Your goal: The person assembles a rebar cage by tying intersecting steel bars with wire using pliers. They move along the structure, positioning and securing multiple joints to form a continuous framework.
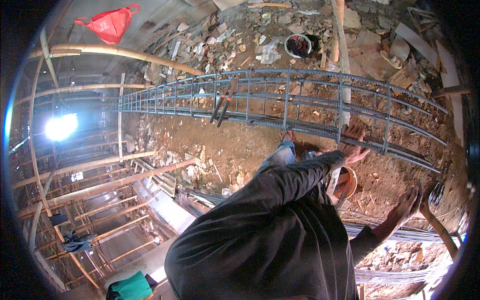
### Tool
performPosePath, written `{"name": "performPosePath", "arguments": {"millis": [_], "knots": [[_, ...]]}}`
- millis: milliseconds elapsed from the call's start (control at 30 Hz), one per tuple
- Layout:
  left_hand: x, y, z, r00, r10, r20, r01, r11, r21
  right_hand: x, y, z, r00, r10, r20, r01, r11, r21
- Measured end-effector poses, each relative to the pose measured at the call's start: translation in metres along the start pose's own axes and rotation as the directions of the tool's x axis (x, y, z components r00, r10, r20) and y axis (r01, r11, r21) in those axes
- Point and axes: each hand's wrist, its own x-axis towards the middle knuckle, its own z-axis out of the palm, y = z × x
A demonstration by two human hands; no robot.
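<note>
A long rebar cage (287,97) of ribbed bars and square stirrups runs across the view, raised above the dirt. My left hand (354,145) is closed around its near lower bars, close to a stirrup toward the right end. Reaching out to the right, my right hand (407,204) has its fingers stretched out beside the upper end of a wooden pole (439,227); whether it touches the pole is unclear. Tying pincers (224,106) with dark, orange-edged handles hang over the cage's bars, left of my left hand.
An upright wooden post (345,60) stands against the cage. An orange bucket (346,184) sits below my left hand. Beyond the cage lie rubble and a white-rimmed bucket (298,46). Bamboo poles (115,51) frame the left, with a red bag (107,26). Bundled rods (410,235) lie near right.
</note>
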Motion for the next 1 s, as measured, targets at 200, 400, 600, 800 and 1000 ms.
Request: {"name": "performPosePath", "arguments": {"millis": [200,400,600,800,1000], "knots": [[0.004,-0.015,0.019,0.938,0.206,-0.279,-0.153,0.968,0.201,-0.003,-0.003,0.01,0.998,0.033,0.053,-0.033,0.999,-0.013],[0.033,0.001,-0.043,0.879,0.335,-0.338,-0.33,0.941,0.074,-0.01,-0.022,0.027,1.0,0.026,-0.012,-0.023,0.981,0.192],[0.038,0.015,-0.052,0.962,0.187,-0.198,-0.169,0.98,0.107,-0.011,-0.036,0.041,0.991,0.112,-0.067,-0.098,0.977,0.188],[0.032,0.004,-0.015,0.987,-0.103,0.126,0.064,0.958,0.28,-0.018,-0.049,0.047,0.988,0.153,-0.011,-0.15,0.978,0.143],[0.013,0.001,0.004,0.997,0.055,-0.053,-0.039,0.964,0.262,-0.025,-0.045,0.044,0.994,0.111,-0.005,-0.108,0.978,0.175]]}}
